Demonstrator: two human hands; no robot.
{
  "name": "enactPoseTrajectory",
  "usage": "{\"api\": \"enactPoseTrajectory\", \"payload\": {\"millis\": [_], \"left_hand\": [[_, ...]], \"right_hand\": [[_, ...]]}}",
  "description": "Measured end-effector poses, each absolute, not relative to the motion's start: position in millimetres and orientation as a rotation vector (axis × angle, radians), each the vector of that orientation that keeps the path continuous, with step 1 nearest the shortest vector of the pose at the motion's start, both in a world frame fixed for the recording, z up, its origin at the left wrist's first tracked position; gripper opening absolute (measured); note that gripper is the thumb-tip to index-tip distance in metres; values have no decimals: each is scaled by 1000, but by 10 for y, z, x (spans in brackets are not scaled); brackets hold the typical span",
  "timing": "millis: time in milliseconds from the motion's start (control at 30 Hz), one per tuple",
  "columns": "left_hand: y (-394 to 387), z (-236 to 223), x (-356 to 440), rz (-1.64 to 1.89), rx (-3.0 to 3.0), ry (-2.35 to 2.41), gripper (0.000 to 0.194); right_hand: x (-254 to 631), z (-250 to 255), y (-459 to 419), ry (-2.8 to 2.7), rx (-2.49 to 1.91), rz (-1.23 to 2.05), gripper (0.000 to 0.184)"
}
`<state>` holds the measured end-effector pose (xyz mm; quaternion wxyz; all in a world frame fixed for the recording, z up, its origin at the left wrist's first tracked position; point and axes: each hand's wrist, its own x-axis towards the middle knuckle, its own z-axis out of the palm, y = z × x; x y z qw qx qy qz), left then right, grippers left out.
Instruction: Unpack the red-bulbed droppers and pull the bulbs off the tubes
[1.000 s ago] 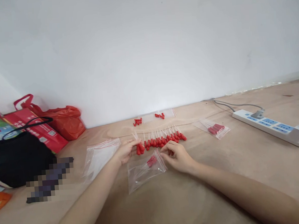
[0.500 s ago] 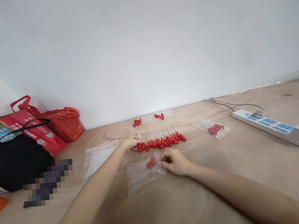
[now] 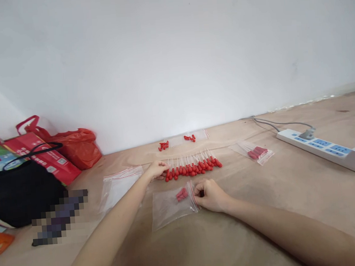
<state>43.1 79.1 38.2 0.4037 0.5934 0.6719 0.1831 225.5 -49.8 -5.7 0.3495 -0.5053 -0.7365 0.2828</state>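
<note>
A row of droppers (image 3: 195, 168) with red rubber bulbs and thin clear tubes lies on the table, bulbs toward me. My left hand (image 3: 157, 170) is at the row's left end, its thumb and fingers closed on the leftmost dropper (image 3: 167, 174). Nearer to me lies a clear zip bag (image 3: 166, 210) with several red rubber bulbs (image 3: 182, 194) inside. My right hand (image 3: 210, 195) pinches this bag at its red-lined zip edge; the fingertips are partly hidden.
Loose red bulbs (image 3: 163, 145) lie near the wall beside a clear bag (image 3: 200, 134). A filled zip bag (image 3: 258, 152) and a power strip (image 3: 324, 147) are on the right. Flat zip bags (image 3: 120, 183), a black bag (image 3: 26, 194) and red bags (image 3: 78, 148) are on the left.
The leftmost dropper now lies closer in line with the row, with my left fingers still at it. The zip bag and my right hand have shifted slightly right.
</note>
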Motion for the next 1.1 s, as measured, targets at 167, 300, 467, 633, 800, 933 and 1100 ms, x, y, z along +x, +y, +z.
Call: {"api": "enactPoseTrajectory", "payload": {"millis": [167, 300, 467, 633, 800, 933, 1100], "left_hand": [[757, 332, 390, 515, 1590, 1713, 21], [614, 316, 276, 612, 1747, 1763, 22], [253, 287, 134, 761, 2056, 1741, 23], [-188, 226, 61, 615, 2455, 1239, 32], [-392, 139, 56, 351, 2472, 1203, 48], [-399, 94, 90, 331, 2467, 1193, 48], [-422, 100, 100, 308, 2466, 1132, 46]], "right_hand": [[2260, -69, -514, -1919, -1295, 681, 14], [2262, -76, -503, -1926, -1278, 650, 15], [2254, -73, -494, -1940, -1262, 652, 21], [2255, -58, -497, -1940, -1261, 647, 20], [2257, -62, -491, -1963, -1216, 616, 19], [2261, -73, -495, -1960, -1079, 686, 6], [2272, -44, -515, -2024, -907, 781, 23]]}}
